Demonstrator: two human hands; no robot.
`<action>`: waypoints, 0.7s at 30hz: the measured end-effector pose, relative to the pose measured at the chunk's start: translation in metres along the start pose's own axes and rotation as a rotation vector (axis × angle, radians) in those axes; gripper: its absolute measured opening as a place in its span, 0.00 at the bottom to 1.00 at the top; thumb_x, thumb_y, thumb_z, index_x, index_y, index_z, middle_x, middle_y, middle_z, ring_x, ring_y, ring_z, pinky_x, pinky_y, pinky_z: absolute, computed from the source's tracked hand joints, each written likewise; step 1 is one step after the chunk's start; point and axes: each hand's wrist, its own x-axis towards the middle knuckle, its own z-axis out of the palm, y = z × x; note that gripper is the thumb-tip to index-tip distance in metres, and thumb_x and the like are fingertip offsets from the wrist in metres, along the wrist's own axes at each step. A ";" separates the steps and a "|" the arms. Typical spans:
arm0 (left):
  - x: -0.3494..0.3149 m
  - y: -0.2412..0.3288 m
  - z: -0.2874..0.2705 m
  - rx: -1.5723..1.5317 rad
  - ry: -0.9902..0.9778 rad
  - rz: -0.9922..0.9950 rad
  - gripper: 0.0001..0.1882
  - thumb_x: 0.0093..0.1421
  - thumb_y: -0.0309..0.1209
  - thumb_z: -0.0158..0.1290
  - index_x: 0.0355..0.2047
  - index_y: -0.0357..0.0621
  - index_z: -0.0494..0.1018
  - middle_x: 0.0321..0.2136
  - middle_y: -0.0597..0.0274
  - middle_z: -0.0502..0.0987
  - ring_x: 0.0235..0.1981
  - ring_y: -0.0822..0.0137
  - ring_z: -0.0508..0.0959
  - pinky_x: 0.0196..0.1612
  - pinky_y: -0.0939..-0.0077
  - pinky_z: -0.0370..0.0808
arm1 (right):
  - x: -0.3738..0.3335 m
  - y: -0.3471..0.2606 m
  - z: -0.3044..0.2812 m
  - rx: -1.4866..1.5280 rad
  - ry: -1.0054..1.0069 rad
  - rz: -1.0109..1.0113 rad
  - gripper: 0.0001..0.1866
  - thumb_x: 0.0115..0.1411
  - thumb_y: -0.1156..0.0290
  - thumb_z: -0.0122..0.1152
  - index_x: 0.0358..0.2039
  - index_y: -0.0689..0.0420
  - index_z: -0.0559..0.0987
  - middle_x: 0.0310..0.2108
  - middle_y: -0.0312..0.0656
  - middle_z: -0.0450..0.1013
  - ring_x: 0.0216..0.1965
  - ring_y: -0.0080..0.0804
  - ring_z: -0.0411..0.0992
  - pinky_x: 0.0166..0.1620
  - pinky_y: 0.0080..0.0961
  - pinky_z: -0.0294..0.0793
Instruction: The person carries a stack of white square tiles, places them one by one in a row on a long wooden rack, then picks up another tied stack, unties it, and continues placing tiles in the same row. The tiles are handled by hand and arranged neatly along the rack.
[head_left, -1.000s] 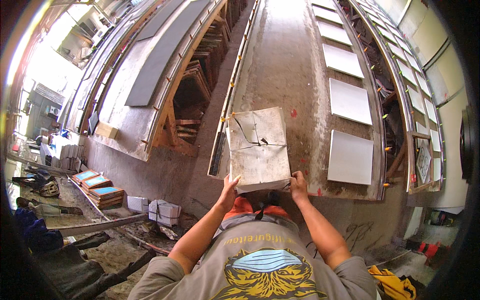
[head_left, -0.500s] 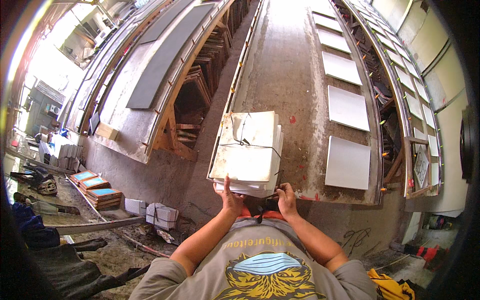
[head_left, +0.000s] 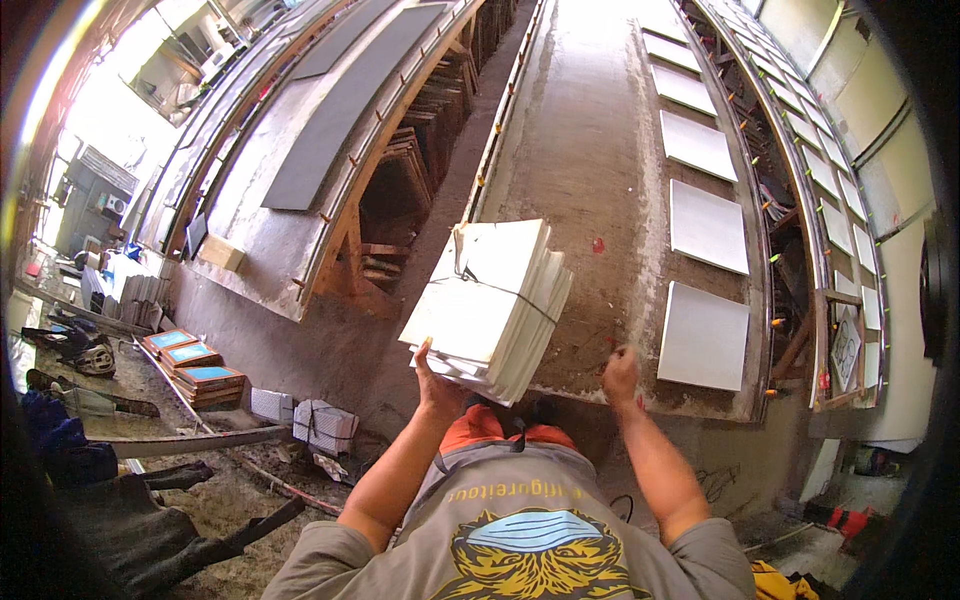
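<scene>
While the long concrete worktop [head_left: 590, 170] is stretching away ahead with pale square tiles [head_left: 703, 335] lying in a row along its right edge, the person is standing at its near end with a strapped bundle of white tiles [head_left: 490, 300] raised over the near left corner. A second ago both hands were gripping the bundle by its near edge, with it lying flatter over the near end; now it is tilting toward the worktop's left edge and being carried on one hand alone. The left hand [head_left: 437, 385] is pressing up under the bundle's near underside, its grip clamped on the stack with the thumb showing against the lowest tile, so the bundle is sitting directly above and touching that hand. The right hand [head_left: 620, 375] has come off and is hovering over the near end of the worktop, just beside the bundle's right corner and not touching it; its fingers are curling loosely around nothing. Judging from this, the load is being shifted onto the left arm, freeing the right hand. Off the worktop's left edge, on the muddy floor below, flat blue-topped boxes [head_left: 195, 365] are lying stacked, and a smaller strapped pack [head_left: 325, 425] is sitting near them, well apart from both hands.
</scene>
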 end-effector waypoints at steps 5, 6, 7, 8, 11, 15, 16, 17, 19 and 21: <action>0.002 -0.006 -0.014 0.173 -0.018 0.071 0.55 0.55 0.66 0.53 0.74 0.47 0.50 0.68 0.52 0.65 0.65 0.47 0.70 0.62 0.47 0.72 | 0.157 0.050 0.025 0.726 0.130 0.601 0.06 0.69 0.76 0.46 0.44 0.60 0.65 0.28 0.51 0.74 0.20 0.37 0.75 0.24 0.36 0.82; -0.001 -0.010 -0.028 0.151 0.036 0.100 0.55 0.55 0.66 0.53 0.74 0.48 0.50 0.68 0.52 0.65 0.66 0.47 0.70 0.62 0.46 0.72 | 0.187 -0.023 0.007 0.897 0.149 0.688 0.05 0.70 0.76 0.45 0.44 0.61 0.64 0.28 0.50 0.74 0.21 0.38 0.76 0.26 0.37 0.84; 0.000 -0.016 -0.035 0.152 0.052 0.094 0.55 0.55 0.66 0.54 0.74 0.48 0.50 0.68 0.52 0.65 0.66 0.47 0.70 0.62 0.46 0.72 | 0.215 -0.041 -0.005 0.972 0.241 0.656 0.05 0.70 0.76 0.45 0.45 0.62 0.64 0.27 0.49 0.73 0.22 0.38 0.76 0.26 0.36 0.83; 0.003 -0.020 -0.041 0.156 0.068 0.086 0.56 0.55 0.65 0.54 0.74 0.48 0.50 0.68 0.52 0.65 0.66 0.47 0.70 0.62 0.46 0.72 | 0.243 -0.047 -0.011 1.046 0.336 0.623 0.06 0.71 0.76 0.46 0.45 0.63 0.64 0.26 0.47 0.72 0.23 0.39 0.76 0.26 0.36 0.83; 0.024 -0.030 -0.055 0.228 0.013 0.099 0.55 0.54 0.65 0.53 0.74 0.49 0.51 0.68 0.51 0.65 0.65 0.48 0.70 0.62 0.44 0.72 | 0.339 -0.025 -0.049 1.040 0.570 0.421 0.08 0.72 0.75 0.47 0.47 0.64 0.63 0.30 0.51 0.75 0.24 0.41 0.79 0.27 0.36 0.84; 0.014 -0.036 -0.045 0.198 0.180 0.230 0.56 0.52 0.49 0.62 0.74 0.66 0.40 0.69 0.51 0.55 0.66 0.44 0.64 0.59 0.35 0.72 | 0.402 -0.113 -0.139 1.210 0.605 0.200 0.16 0.74 0.71 0.50 0.57 0.67 0.66 0.41 0.57 0.79 0.35 0.45 0.83 0.41 0.38 0.90; 0.012 -0.037 -0.039 0.171 0.191 0.269 0.59 0.51 0.43 0.65 0.74 0.70 0.36 0.69 0.52 0.52 0.67 0.44 0.61 0.59 0.34 0.71 | 0.412 -0.117 -0.174 1.304 0.417 0.086 0.16 0.76 0.65 0.49 0.54 0.66 0.70 0.45 0.55 0.79 0.41 0.42 0.83 0.48 0.34 0.88; 0.009 -0.037 -0.037 0.121 0.165 0.285 0.61 0.51 0.40 0.66 0.74 0.70 0.35 0.69 0.51 0.52 0.67 0.45 0.60 0.60 0.35 0.69 | 0.399 -0.166 -0.194 1.328 0.415 0.118 0.14 0.76 0.66 0.48 0.44 0.65 0.75 0.46 0.54 0.80 0.46 0.41 0.81 0.53 0.35 0.83; 0.007 -0.043 -0.039 0.135 0.195 0.320 0.58 0.51 0.42 0.65 0.73 0.72 0.37 0.66 0.51 0.54 0.65 0.42 0.63 0.54 0.30 0.75 | 0.358 -0.241 -0.223 1.226 0.457 -0.036 0.12 0.71 0.67 0.51 0.44 0.63 0.75 0.43 0.51 0.80 0.48 0.37 0.80 0.56 0.36 0.79; 0.007 -0.047 -0.037 0.178 0.213 0.349 0.56 0.52 0.42 0.65 0.72 0.73 0.38 0.65 0.51 0.55 0.65 0.40 0.64 0.51 0.28 0.78 | 0.332 -0.253 -0.217 1.142 0.309 -0.216 0.10 0.66 0.69 0.51 0.42 0.62 0.75 0.40 0.48 0.80 0.44 0.35 0.80 0.53 0.34 0.80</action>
